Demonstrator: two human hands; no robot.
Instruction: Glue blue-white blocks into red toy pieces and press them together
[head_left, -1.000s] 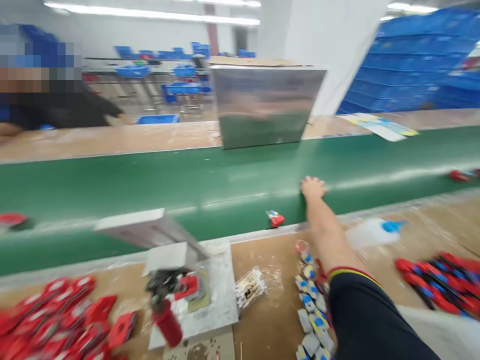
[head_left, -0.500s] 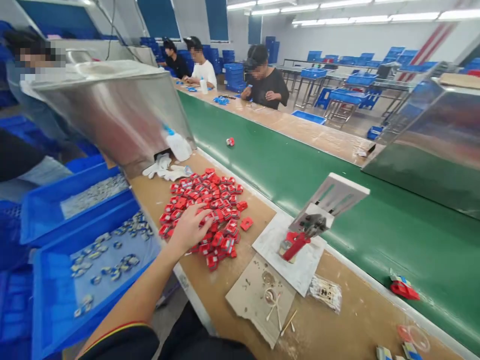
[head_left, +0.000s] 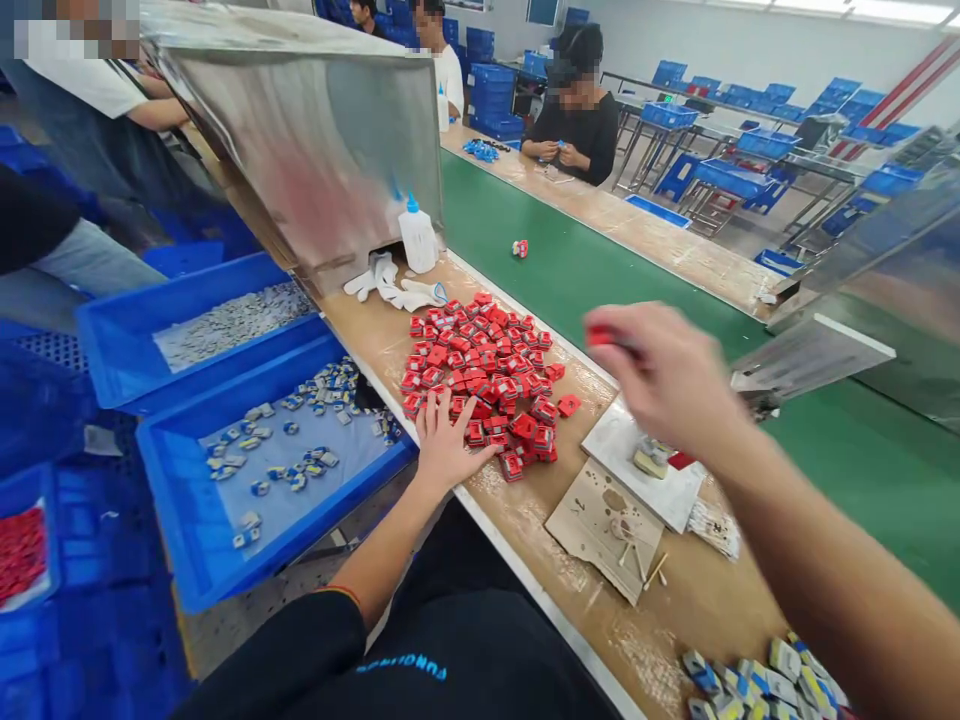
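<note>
My left hand point(head_left: 446, 445) lies with fingers spread on the near edge of a heap of small red plastic parts point(head_left: 480, 365). Above the white base board point(head_left: 609, 430), my right hand point(head_left: 664, 370) is raised, its fingers closed on one red plastic part point(head_left: 598, 335); motion smears it. My right forearm covers much of the clamp fixture, whose metal plate point(head_left: 817, 355) shows behind it. A yellowish block point(head_left: 651, 462) sits on the board. Stained cardboard point(head_left: 592, 515) with cotton swabs point(head_left: 652, 570) lies at the board's near side.
Blue bins point(head_left: 176, 545) with small blue-and-white parts stand at left. A white bottle point(head_left: 418, 240) and gloves point(head_left: 390, 285) lie by the metal housing point(head_left: 315, 140). One red part point(head_left: 520, 248) rests on the green conveyor point(head_left: 487, 210). Grey-and-blue blocks point(head_left: 757, 685) are at lower right. A co-worker point(head_left: 574, 110) sits opposite.
My right hand has come into view holding a red part. My left hand has shifted to the heap's near edge, fingers spread. The camera view has turned, showing more grey-and-blue blocks.
</note>
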